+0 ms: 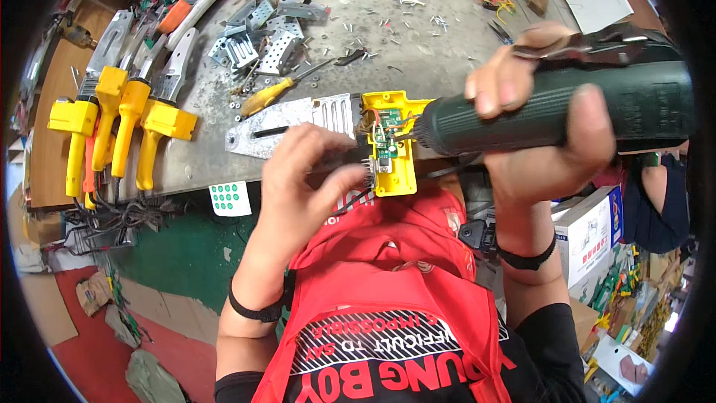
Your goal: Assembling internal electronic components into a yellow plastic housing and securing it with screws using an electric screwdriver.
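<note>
An opened yellow tool housing (403,172) lies at the front edge of the bench, with a green circuit board (388,134) and thin wires inside. A flat metal plate (291,121) extends from its left side. My right hand (537,119) is wrapped around a dark green power screwdriver (485,116), held sideways with its nose at the board. At the housing's left end, my left hand (309,168) has its fingers bent and its thumb against the black neck beside the metal fins. Slight blur softens the left fingertips.
Several yellow-handled tools (130,116) with metal plates stand at the bench's left edge. Perforated metal brackets (280,41), a yellow-handled screwdriver (268,95) and loose screws (440,22) lie beyond the housing. A white box (585,235) is at the right, near another person's dark sleeve (656,213).
</note>
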### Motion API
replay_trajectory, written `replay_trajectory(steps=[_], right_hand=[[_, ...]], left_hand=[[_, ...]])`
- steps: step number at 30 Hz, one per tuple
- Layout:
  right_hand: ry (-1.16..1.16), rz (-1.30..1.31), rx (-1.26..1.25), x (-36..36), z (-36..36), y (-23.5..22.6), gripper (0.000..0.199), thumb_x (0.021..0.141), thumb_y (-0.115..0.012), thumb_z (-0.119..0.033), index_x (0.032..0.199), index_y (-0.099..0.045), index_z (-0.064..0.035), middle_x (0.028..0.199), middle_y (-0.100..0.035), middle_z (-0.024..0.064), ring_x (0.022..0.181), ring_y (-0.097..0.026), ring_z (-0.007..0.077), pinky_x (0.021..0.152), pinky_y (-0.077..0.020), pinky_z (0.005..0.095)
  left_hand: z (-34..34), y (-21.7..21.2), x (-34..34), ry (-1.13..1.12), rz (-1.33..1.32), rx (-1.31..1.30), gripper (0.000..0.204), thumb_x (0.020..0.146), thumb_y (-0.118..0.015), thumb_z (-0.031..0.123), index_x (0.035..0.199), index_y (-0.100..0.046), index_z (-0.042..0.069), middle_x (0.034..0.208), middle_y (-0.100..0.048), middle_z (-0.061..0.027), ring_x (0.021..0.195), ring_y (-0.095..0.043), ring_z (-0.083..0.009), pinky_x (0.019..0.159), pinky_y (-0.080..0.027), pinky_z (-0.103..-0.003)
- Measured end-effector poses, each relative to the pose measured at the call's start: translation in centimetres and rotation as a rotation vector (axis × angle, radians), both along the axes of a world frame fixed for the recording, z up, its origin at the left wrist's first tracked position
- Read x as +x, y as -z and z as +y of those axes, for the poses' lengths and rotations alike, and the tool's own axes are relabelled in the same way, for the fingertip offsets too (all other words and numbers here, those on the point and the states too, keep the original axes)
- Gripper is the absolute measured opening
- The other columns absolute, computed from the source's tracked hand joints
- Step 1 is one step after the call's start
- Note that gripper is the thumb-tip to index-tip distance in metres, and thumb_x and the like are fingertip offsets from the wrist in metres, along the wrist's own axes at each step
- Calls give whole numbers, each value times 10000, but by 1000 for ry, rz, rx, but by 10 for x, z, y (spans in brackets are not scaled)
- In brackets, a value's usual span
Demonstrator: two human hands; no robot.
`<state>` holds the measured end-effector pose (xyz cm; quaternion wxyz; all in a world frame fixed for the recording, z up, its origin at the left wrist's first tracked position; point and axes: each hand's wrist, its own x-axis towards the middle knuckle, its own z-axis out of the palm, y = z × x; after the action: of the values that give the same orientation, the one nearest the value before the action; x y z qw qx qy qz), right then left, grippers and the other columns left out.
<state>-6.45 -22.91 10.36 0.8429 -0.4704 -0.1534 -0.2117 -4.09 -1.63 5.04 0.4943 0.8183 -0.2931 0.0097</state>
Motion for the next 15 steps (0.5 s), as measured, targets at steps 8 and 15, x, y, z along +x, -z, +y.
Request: replay_trajectory(steps=[8, 15], right_hand=[[30, 7, -184, 6, 17, 6, 523, 831, -479, -395, 1125, -442, 37, 693, -476, 76, 617, -478, 175, 653, -410, 331], [26, 46, -276, 7, 29, 3, 511, 828, -485, -388, 1100, -447, 42, 688, -476, 71, 620, -486, 174, 646, -409, 321]], left_hand=[[1, 26, -12, 99, -118, 105, 422, 639, -780, 119, 987, -559, 30, 890, -569, -120, 827, -551, -324, 716, -455, -394], [4, 31, -12, 77, -108, 63, 393, 639, -780, 107, 968, -580, 31, 890, -596, -118, 793, -565, -312, 676, -462, -375]])
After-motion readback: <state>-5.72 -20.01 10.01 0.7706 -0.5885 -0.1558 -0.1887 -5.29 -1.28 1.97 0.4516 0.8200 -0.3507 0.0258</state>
